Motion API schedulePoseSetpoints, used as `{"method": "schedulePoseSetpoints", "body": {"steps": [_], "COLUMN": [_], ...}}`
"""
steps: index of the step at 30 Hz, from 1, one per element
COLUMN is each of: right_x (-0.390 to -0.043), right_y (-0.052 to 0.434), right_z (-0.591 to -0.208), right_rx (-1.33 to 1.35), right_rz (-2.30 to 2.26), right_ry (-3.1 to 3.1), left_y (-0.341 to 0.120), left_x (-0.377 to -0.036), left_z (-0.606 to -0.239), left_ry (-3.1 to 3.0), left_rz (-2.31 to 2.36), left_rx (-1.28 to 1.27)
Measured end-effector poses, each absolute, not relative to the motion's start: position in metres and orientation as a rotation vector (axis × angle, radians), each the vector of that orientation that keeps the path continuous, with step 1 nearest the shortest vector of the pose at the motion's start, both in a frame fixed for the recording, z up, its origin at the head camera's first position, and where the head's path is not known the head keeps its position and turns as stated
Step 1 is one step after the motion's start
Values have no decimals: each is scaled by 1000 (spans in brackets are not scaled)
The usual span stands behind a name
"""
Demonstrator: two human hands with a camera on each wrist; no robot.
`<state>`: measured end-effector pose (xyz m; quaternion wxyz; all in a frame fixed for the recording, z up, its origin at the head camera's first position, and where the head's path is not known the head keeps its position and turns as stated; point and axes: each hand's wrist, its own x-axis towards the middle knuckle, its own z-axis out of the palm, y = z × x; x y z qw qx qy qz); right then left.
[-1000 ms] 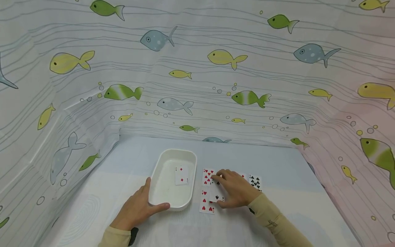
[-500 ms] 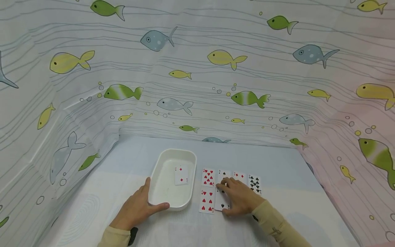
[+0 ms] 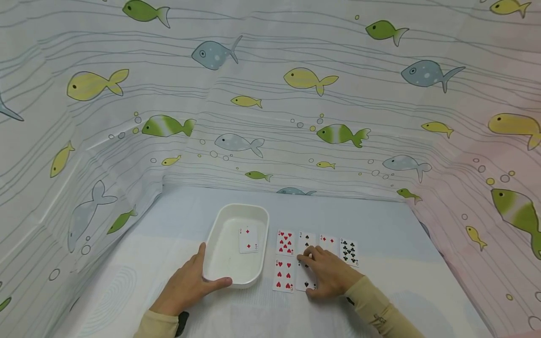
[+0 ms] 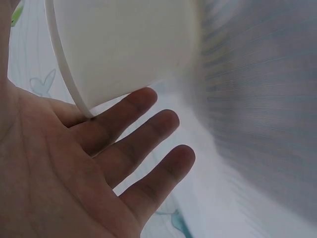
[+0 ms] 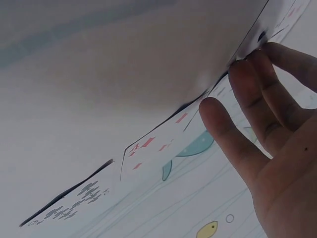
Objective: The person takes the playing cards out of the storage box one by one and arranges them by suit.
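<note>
left hand [image 3: 186,284] lies flat, fingers relaxed, bracing the white tray [image 3: 224,272], while right hand [image 3: 327,272] presses straight fingers on a spade card [image 3: 305,278] to pin it.

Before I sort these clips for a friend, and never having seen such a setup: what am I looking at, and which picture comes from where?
No machine here: a person works with two bare hands. The wide picture comes from a camera on the head; the two close ones from cameras on each wrist. The left hand rests against a white tray with one red card inside. The right hand presses flat fingers on a spade card on the table. Beside it lie a hearts card and a row of four more cards. Fish-print sheets surround everything.
</note>
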<state>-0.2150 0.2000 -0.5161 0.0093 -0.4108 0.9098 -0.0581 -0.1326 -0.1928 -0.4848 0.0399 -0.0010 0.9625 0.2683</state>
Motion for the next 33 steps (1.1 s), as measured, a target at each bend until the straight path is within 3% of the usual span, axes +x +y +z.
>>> {"method": "schedulePoseSetpoints", "body": {"steps": [19,33], "right_x": [-217,-238], "right_y": [200,189], "right_z": [-510,-489], "right_rx": [-1305,-1286], "right_rz": [-200,-298], "right_ry": [2838,2906], "left_y": [-192,-193], "left_x": [-132,-132], "left_z": [-484,-484], "left_ry": [2935,2939], "left_rz": [828,835], "left_rx": [-17,-2]}}
